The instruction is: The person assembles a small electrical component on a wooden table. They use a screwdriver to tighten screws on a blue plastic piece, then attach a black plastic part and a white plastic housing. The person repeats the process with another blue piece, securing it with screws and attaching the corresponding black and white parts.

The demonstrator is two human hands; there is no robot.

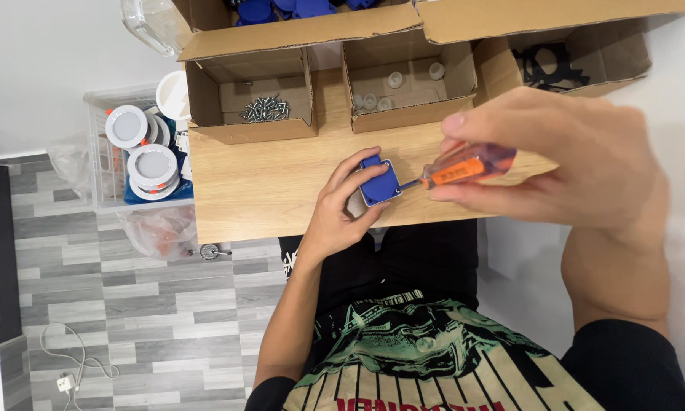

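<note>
Far to my left, on the floor side, a white wire basket (98, 152) holds round white lamp fittings (152, 169), with a crumpled clear plastic bag (163, 232) just below it. On the wooden surface (266, 190) stands an open cardboard box (251, 95) with a small heap of silver screws (266, 109) in its bottom. Beside it to the right, a second cardboard box (407, 84) holds a few small pale round caps (394, 79).

My left hand (342, 205) rests at the near edge of the surface, its grip closed around a small blue square part (380, 181), thumb below and fingers curled over the top, holding it tilted just above the wood. The metal tip of a screwdriver meets the blue part's right side. My right hand (555, 164) has its grip closed on the screwdriver's orange handle (468, 164), fingers pinching it from above and below, the tool lying nearly level. Further right, a third cardboard box (586, 57) holds black flat pieces (548, 67).
</note>
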